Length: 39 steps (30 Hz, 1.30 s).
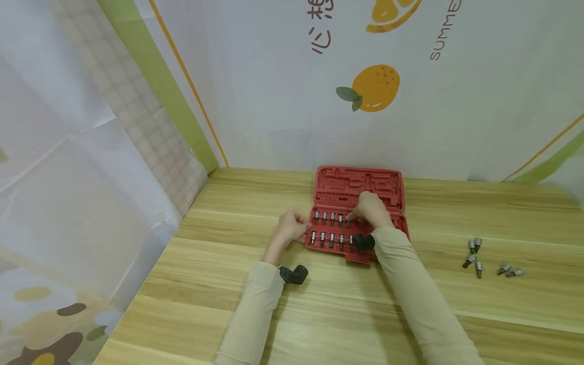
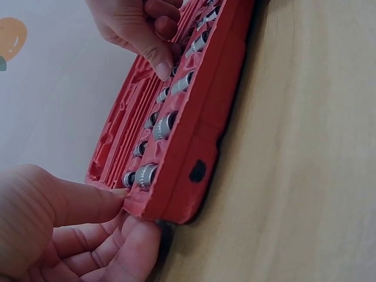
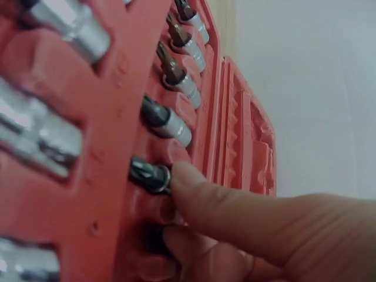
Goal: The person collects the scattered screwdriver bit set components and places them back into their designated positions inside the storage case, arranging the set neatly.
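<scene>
The left hand (image 1: 292,228) grips the red case's (image 1: 358,185) left edge on the surface; the right hand's fingers (image 3: 194,191) pinch a bit socket (image 3: 150,175) into its slot. Pressed crooked, it may pop loose.

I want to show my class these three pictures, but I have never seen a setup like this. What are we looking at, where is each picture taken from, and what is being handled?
A person works with two bare hands, wearing three cameras. The wide picture comes from the head; the two close-ups come from the wrists. On the wooden table lies an open red tool case with rows of socket bits. The left hand grips the case's left edge. The right hand presses a fingertip against one bit in its slot. More loose bits lie to the right. The dark blocks at the wrists are the cameras.
</scene>
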Tool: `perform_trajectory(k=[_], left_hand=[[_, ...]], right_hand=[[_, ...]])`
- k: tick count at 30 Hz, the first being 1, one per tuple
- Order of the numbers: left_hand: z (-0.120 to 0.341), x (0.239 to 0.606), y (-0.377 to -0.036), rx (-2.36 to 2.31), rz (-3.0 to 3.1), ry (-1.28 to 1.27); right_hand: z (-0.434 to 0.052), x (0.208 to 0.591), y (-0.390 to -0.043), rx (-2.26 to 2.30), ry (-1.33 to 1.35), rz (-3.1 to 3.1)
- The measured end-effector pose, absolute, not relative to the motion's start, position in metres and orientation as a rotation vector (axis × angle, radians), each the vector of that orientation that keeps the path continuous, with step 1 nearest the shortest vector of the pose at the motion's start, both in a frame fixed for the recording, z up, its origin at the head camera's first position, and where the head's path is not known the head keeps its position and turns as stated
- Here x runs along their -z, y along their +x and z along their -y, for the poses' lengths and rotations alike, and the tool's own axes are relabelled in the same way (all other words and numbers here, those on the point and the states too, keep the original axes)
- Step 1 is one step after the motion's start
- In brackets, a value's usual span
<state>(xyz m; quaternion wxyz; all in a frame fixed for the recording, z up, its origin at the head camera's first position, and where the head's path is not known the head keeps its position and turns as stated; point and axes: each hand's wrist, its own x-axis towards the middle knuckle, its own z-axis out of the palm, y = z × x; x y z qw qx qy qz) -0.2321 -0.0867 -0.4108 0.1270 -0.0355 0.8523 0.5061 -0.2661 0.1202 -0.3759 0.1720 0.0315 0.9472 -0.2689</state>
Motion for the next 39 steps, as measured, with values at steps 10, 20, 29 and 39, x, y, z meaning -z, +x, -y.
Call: perform_trajectory(k=[10, 20, 29, 39], left_hand=[[0.088, 0.411, -0.231, -1.479, -2.486, -0.085], [0.086, 0.41, -0.231, -1.473, -2.482, -0.109], [0.086, 0.411, -0.232, -1.469, -2.492, -0.101], [0.086, 0.412, -0.232, -1.476, -2.489, -0.098]], right_hand=[[-0.128, 0.381, -0.259, 0.813, 0.018, -2.774], [-0.153, 0.374, -0.249, 0.846, 0.056, -2.767], [-0.175, 0.377, -0.243, 0.948, 0.015, -2.783], [-0.196, 0.37, -0.235, 0.916, 0.048, -2.781]])
